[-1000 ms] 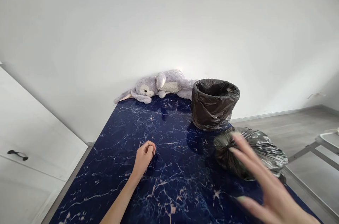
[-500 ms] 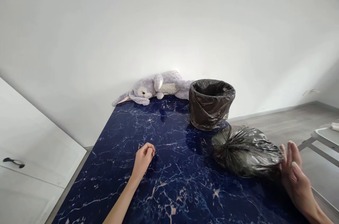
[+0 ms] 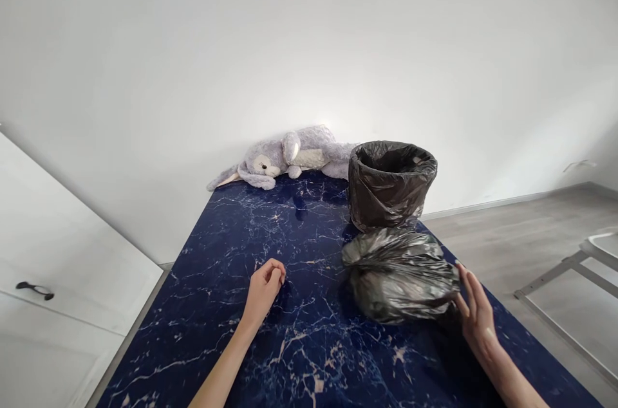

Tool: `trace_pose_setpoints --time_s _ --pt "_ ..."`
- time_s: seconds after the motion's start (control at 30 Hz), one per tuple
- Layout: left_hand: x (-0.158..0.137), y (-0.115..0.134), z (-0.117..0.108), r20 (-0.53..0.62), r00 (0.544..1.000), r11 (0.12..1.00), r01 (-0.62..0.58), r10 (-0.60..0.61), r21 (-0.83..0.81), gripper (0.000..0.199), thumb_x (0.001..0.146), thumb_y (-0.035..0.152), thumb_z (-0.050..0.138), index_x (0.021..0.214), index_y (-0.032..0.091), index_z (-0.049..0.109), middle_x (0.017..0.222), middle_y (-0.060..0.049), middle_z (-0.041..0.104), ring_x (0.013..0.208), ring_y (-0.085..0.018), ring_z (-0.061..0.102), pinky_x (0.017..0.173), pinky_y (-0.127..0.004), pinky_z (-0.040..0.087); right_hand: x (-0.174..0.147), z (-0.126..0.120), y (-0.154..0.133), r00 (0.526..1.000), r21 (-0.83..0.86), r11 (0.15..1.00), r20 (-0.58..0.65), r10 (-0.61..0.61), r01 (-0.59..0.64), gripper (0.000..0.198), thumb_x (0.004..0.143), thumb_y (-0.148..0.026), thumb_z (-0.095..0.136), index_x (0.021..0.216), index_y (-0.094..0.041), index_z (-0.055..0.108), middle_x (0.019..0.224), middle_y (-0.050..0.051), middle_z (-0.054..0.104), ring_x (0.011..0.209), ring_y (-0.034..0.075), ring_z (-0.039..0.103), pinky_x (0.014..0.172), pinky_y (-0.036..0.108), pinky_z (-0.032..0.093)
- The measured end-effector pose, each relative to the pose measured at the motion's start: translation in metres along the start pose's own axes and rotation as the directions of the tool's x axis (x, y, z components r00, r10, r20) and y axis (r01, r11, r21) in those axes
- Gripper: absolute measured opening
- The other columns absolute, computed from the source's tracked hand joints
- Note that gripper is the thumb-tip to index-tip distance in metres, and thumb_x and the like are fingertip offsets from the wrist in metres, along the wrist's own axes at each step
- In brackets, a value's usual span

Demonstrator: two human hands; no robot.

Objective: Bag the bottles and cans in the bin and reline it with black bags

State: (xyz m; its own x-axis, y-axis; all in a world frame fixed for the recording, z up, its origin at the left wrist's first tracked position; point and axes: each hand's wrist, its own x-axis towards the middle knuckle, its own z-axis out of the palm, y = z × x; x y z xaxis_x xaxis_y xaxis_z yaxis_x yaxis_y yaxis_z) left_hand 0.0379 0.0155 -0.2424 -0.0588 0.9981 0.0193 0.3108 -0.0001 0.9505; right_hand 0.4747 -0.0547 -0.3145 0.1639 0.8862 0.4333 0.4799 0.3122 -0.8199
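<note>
A filled black garbage bag (image 3: 400, 276), shiny and gathered in creases, lies on the dark blue marbled table (image 3: 203, 337). Against its right end rest the outstretched fingers of my right hand (image 3: 476, 311), which is open and not wrapped round it. My left hand (image 3: 266, 280) lies on the tabletop left of the bag, its fingers curled closed with nothing visible in them. Just behind the bag stands a round bin (image 3: 386, 195) lined with black plastic, the liner folded over its rim.
A grey plush bunny (image 3: 284, 157) lies on its side at the table's far edge, by the white wall. White cabinet doors (image 3: 62, 247) with a dark handle are at the left. On the floor to the right stands a light metal frame (image 3: 570, 266).
The garbage bag has slid left across the table, with my right hand following against its end. My left hand has stayed in place. The view has shifted slightly.
</note>
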Motion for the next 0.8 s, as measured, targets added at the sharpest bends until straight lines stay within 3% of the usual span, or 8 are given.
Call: trace_pose_setpoints --time_s 0.17,0.27,0.37,0.47,0.57,0.63,0.7,0.8 --pt "0.002 -0.001 0.001 -0.010 1.000 1.000 -0.014 0.014 0.024 0.036 0.105 0.049 0.066 0.085 0.018 0.061 0.068 0.006 0.054 0.052 -0.010 0.044 0.052 -0.023 0.037 -0.024 0.022 -0.040 0.993 0.078 0.996 0.120 0.021 -0.031 0.095 0.096 -0.069 0.063 0.176 -0.050 0.015 0.183 0.001 0.024 0.161 0.036 0.039 0.122 0.056 0.049" --pt "-0.002 0.006 0.001 -0.015 0.999 0.998 -0.038 0.038 0.043 0.030 0.102 0.043 0.060 0.082 0.020 0.061 0.065 0.006 0.053 0.050 -0.011 0.042 0.051 -0.025 0.034 -0.039 0.026 -0.076 0.980 0.145 0.988 0.199 0.014 -0.043 0.081 0.102 -0.061 0.055 0.175 -0.050 0.021 0.183 0.000 0.023 0.161 0.036 0.039 0.125 0.057 0.046" --pt "-0.009 0.016 0.004 -0.032 0.995 0.993 -0.093 0.095 0.067 0.027 0.102 0.041 0.055 0.084 0.022 0.064 0.071 0.002 0.060 0.058 -0.015 0.052 0.057 -0.028 0.041 -0.044 0.025 -0.097 0.975 0.157 0.987 0.223 0.005 -0.041 0.072 0.109 -0.054 0.044 0.176 -0.046 0.017 0.185 -0.001 0.018 0.163 0.036 0.036 0.130 0.061 0.037" --pt "-0.018 0.025 0.011 -0.049 0.983 0.981 -0.174 0.178 0.082 0.027 0.107 0.046 0.054 0.109 0.025 0.072 0.106 -0.006 0.074 0.094 -0.023 0.069 0.085 -0.033 0.055 -0.041 0.022 -0.091 0.959 0.107 0.994 0.284 -0.002 -0.030 0.079 0.108 -0.051 0.053 0.177 -0.046 0.014 0.185 -0.001 0.017 0.163 0.036 0.035 0.131 0.060 0.034" --pt "-0.029 0.028 0.020 -0.050 0.968 0.967 -0.242 0.247 0.084 0.042 0.112 0.051 0.049 0.148 0.033 0.059 0.152 -0.010 0.062 0.135 -0.029 0.061 0.114 -0.044 0.049 -0.039 0.019 -0.068 0.931 0.019 1.000 0.364 0.003 -0.010 0.092 0.105 -0.048 0.062 0.178 -0.043 0.007 0.184 0.003 0.020 0.160 0.037 0.039 0.127 0.059 0.039" --pt "-0.037 0.027 0.026 -0.011 0.937 0.931 -0.346 0.350 0.115 0.048 0.115 0.049 0.041 0.162 0.037 0.046 0.171 -0.009 0.045 0.154 -0.031 0.047 0.127 -0.052 0.040 -0.041 0.018 -0.054 0.926 -0.031 0.999 0.376 0.032 -0.022 0.094 0.106 -0.047 0.062 0.178 -0.040 0.002 0.183 0.008 0.025 0.158 0.037 0.043 0.122 0.057 0.046" --pt "-0.044 0.025 0.030 0.064 0.865 0.848 -0.501 0.498 0.175 0.051 0.117 0.045 0.033 0.167 0.039 0.039 0.181 -0.006 0.030 0.165 -0.033 0.030 0.134 -0.059 0.028 -0.044 0.019 -0.047 0.927 -0.050 0.998 0.371 0.057 -0.041 0.093 0.107 -0.046 0.060 0.179 -0.038 0.002 0.181 0.010 0.030 0.157 0.036 0.045 0.118 0.054 0.050" --pt "-0.055 0.025 0.035 0.165 0.779 0.743 -0.627 0.605 0.234 0.055 0.118 0.044 0.026 0.172 0.038 0.031 0.182 -0.005 0.030 0.167 -0.033 0.024 0.134 -0.061 0.026 -0.045 0.020 -0.047 0.922 -0.016 0.996 0.379 0.086 -0.086 0.094 0.106 -0.045 0.064 0.178 -0.039 0.005 0.179 0.010 0.034 0.157 0.034 0.044 0.117 0.049 0.052"
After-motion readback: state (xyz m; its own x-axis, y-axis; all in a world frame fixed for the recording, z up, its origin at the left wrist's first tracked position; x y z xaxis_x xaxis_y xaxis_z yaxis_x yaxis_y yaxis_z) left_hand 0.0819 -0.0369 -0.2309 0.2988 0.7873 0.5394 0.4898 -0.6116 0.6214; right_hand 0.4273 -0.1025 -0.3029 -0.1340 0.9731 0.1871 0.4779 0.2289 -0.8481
